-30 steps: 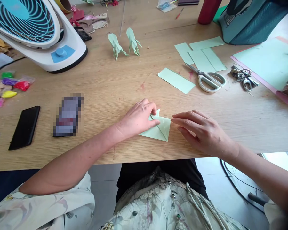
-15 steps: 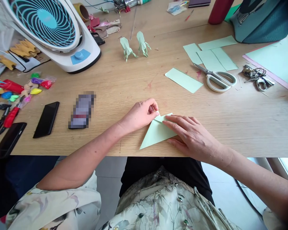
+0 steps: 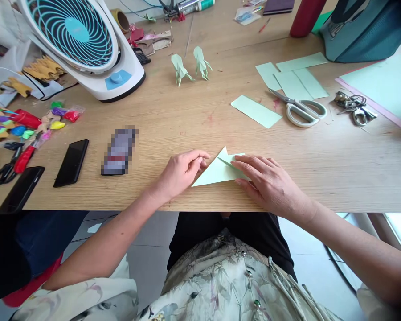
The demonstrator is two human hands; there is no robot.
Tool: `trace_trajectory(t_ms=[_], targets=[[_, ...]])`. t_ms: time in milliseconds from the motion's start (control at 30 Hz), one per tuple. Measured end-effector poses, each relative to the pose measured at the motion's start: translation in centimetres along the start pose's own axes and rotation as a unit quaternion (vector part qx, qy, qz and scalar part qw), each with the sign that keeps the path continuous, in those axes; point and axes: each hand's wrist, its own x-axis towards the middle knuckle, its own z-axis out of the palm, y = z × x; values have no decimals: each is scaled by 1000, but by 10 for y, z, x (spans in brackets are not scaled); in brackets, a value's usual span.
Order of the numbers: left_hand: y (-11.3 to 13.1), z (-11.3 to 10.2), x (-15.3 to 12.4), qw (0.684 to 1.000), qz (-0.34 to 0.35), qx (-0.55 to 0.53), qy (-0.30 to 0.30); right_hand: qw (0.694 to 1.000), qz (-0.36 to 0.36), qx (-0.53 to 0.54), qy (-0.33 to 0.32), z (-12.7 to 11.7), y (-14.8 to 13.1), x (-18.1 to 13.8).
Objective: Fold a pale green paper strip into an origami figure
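A folded sheet of pale green paper [image 3: 214, 173] lies on the table near its front edge, with a pointed flap standing out at the top and a long tip to the left. My right hand [image 3: 270, 185] covers its right end, fingers over the top and thumb at the lower edge, keeping hold of it. Beside the paper's left edge is my left hand [image 3: 182, 173], its fingers loosely bent and apart. Nothing shows in its grasp; whether a fingertip touches the edge, I cannot tell.
Two folded green paper figures [image 3: 180, 69] stand further back. Scissors [image 3: 305, 111], green paper strips [image 3: 256, 111] and keys [image 3: 354, 107] lie to the right, near a teal bag [image 3: 364, 35]. On the left are phones [image 3: 71, 162] and a fan [image 3: 120, 82].
My left hand has let go of the paper's upper flap and moved down and left. The paper has turned, its left tip shifting upward. My right hand stays on it.
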Motion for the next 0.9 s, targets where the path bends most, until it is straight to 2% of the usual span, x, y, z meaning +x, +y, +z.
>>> trace_trajectory(t_ms=[133,200,333,400,467,600,733,900], targets=[[16,-1,20,991,-100,26,-83,999,26,-34,-8,-2,-10,-4],[20,0,33,986,-109,55,-116,999,29,-34,-18,-4,-15,-5],[18,-4,63,977,-74,107,-167,999,-1,20,-47,-14,-14,-3],[17,-8,79,963,-16,130,-234,996,-19,67,-63,-22,-5,4],[20,-11,96,952,38,151,-263,989,-42,122,-76,-29,8,13],[34,-8,120,934,104,153,-307,991,-109,68,-34,-28,36,30],[42,-1,129,926,106,187,-310,985,-158,53,-49,-18,55,30],[39,-5,132,916,74,248,-305,982,-178,54,-41,-12,61,20]])
